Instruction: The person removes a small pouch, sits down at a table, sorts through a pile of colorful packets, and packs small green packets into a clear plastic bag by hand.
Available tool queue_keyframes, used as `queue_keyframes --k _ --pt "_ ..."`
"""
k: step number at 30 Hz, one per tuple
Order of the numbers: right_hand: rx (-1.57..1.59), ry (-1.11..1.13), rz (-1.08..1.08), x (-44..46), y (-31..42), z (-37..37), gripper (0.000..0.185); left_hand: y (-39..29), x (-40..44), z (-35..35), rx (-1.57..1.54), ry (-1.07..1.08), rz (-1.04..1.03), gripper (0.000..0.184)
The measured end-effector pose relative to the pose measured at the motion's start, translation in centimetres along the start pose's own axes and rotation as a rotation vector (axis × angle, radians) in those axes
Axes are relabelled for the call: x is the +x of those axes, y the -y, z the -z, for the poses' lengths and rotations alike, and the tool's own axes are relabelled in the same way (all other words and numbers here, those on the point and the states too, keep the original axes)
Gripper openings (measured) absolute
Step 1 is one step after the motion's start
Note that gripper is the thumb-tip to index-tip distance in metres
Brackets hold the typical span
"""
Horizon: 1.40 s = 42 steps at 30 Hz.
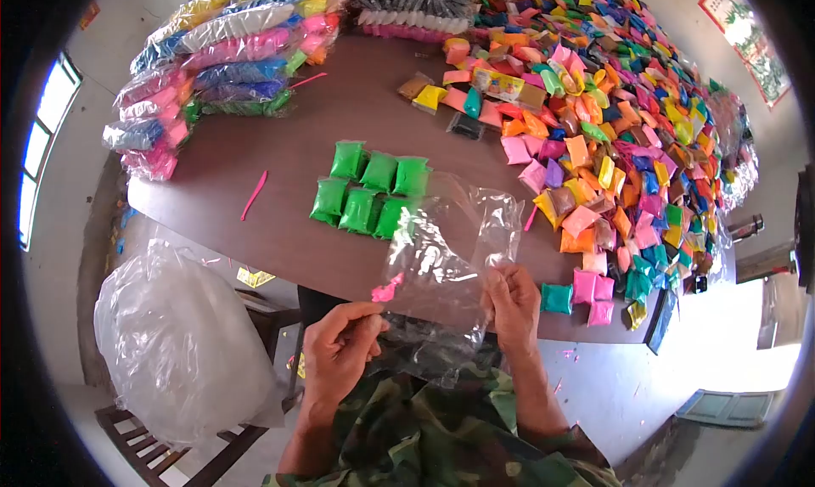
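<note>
Holding one clear bag point(450, 262) over the table's point(204, 190) near edge, hands apart from each other: L hand point(340, 343) pinched, apparently on bag's near-left part; R hand point(514, 307) clamped on its right side. Film loose, creased, catching glare; which edge is the mouth, n/d. Pink piece point(387, 288) beside L fingertips; in or on film, can't tell.

Handling, insp. judgement: film looks thin & slippery, so grip shld be light but firm, edges spread evenly; one-sided pull risks a split or twist. Plies may cling; rubbing them apart at the edge wld help. Bag's far-left part overlaps green packets point(360, 209) in view; best kept from dragging them.

Containers: green packets, qty 6, 2 rows of 3, sealed-looking, filled w/ green matl. R side of table: loose heap of small packets point(580, 219), mixed colours. Far L: stacked bagged bundles point(233, 67), coloured contents visible thru clear film. Near L, at slatted chair point(222, 455): large translucent sack point(187, 343), bulging; contents n/d.
</note>
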State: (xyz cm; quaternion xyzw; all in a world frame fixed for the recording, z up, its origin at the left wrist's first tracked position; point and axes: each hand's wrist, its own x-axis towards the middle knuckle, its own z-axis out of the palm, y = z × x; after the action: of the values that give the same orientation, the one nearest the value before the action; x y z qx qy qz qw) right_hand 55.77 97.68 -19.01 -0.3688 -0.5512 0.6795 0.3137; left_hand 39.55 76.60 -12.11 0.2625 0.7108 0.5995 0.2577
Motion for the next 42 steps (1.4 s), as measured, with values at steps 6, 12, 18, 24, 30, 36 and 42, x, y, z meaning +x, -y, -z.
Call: queue_keyframes --k 6,12,18,24,30,36,42 --pt "-0.188 -0.228 0.369 -1.2 2.2 -1.0 0.024 -2.2 -0.1 -1.3 0.369 -0.102 -0.317 0.01" --pt "-0.15 0.208 0.017 -5.9 6.3 -2.3 0.027 -3.6 -0.9 -5.3 0.599 -0.017 -0.637 0.021" --pt "-0.06 0.163 0.043 -7.3 5.6 -2.6 0.029 -3.3 -1.6 -5.8 0.325 0.321 -0.4 0.047" --pt "-0.138 0.154 0.079 -7.2 5.4 -1.5 0.022 -2.9 -0.7 -3.9 -0.008 0.432 -0.076 0.051" --pt "-0.408 0.183 0.189 -7.0 6.7 -1.9 0.016 -1.7 0.3 -3.3 -0.113 0.42 -0.005 0.052" --pt "-0.568 0.236 0.312 -6.7 6.5 -2.5 0.013 -2.7 0.5 -4.3 0.168 0.335 -0.208 0.041" --pt "-0.611 0.306 0.444 -6.4 6.2 -1.9 0.012 -1.7 0.7 -4.3 0.113 0.322 -0.236 0.028"
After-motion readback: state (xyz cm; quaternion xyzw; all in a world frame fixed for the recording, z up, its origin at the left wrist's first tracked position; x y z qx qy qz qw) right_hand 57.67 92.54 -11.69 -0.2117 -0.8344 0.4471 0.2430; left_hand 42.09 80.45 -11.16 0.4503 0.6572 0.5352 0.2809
